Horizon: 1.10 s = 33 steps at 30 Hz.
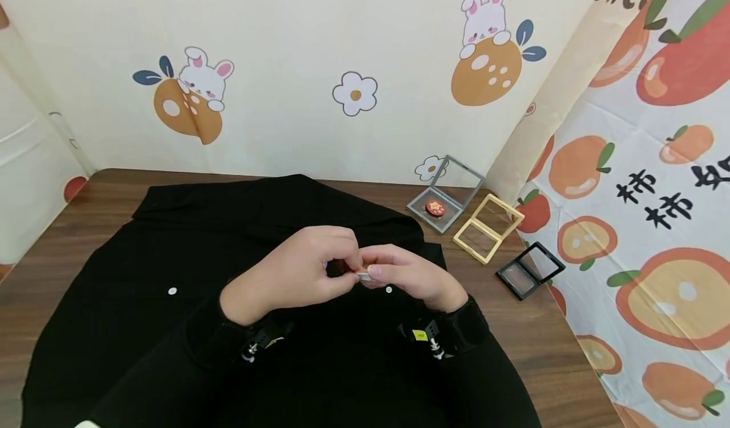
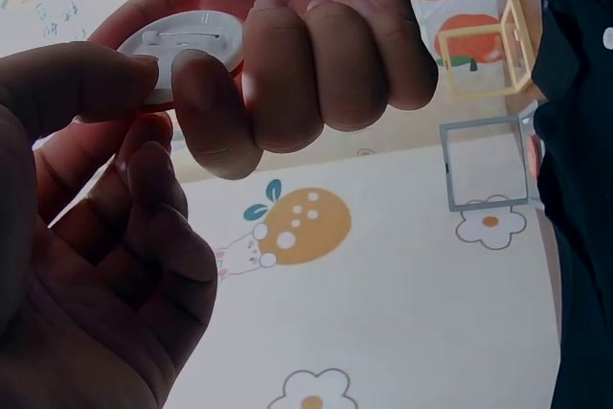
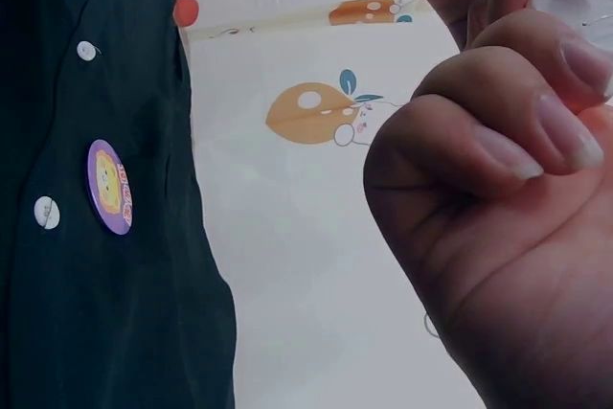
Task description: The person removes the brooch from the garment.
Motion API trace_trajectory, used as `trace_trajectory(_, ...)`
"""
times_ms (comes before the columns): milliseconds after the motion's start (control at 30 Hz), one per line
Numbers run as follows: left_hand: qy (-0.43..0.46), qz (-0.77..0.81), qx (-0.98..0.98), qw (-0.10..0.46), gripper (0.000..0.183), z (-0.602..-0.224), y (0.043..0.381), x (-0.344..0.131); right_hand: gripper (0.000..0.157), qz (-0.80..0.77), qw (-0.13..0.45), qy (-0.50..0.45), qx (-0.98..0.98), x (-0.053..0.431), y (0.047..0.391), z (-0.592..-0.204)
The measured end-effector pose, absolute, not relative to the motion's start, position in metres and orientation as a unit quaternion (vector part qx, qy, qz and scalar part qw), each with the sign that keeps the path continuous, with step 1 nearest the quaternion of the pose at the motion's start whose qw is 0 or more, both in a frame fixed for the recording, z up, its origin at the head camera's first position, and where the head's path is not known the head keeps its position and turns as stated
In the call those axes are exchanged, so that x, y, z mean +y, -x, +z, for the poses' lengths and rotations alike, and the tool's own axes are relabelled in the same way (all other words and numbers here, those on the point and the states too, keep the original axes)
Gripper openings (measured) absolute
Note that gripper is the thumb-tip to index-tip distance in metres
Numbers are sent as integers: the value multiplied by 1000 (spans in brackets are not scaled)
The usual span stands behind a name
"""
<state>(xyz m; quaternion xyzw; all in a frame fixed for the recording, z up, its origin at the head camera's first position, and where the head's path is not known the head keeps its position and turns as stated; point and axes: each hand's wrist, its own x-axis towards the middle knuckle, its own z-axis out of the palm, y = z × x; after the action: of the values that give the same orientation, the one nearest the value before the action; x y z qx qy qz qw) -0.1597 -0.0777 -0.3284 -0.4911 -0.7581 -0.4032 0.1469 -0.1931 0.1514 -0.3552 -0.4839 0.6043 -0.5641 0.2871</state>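
Observation:
A pin-back badge (image 2: 225,31) is held between both hands, its white back and metal pin facing up in the left wrist view. In the head view only its pale edge shows. My left hand (image 1: 299,272) pinches it with thumb and forefinger. From the other side my right hand (image 1: 413,274) grips it, the remaining fingers curled toward the palm. Its front is hidden. Beneath both hands lies a black buttoned shirt (image 1: 171,244). A purple-rimmed badge (image 3: 111,187) with a yellow picture sits on the shirt beside the buttons in the right wrist view.
On the wooden table (image 1: 547,358) at right stand three open frame cases: grey (image 1: 423,214), yellow (image 1: 467,243) and black (image 1: 516,282). A red badge (image 1: 435,208) rests in the grey one. Printed cloth walls (image 1: 274,130) rise behind and at right.

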Motion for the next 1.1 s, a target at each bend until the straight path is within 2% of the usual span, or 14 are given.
trace_trajectory(300, 477, -390, -772, 152, 18, -327, 162, -76, 46, -573, 252, 494, 604, 155, 192, -357)
trace_trajectory(467, 417, -383, -817, 108, 11, -328, 167, -88, 45, -574, 241, 474, 623, 157, 194, -360)
trace_trajectory(600, 338, -351, -871, 63, 8, -346, 174, -111, 43, -555, 243, 450, 656, 152, 194, -363)
trace_trajectory(700, 282, -303, -910, 34, 20, -366, 178, -129, 38, -530, 244, 437, 685, 148, 194, -364)
trace_trajectory(867, 216, -201, -955, -7, 56, -398, 185, -152, 33, -480, 229, 385, 754, 145, 191, -366)
trace_trajectory(1000, 195, -139, -970, -48, 84, -413, 189, -160, 32, -409, 215, 334, 822, 151, 189, -374)
trace_trajectory(1100, 187, -125, -971, -79, 95, -417, 189, -161, 33, -339, 199, 301, 869, 161, 187, -380)
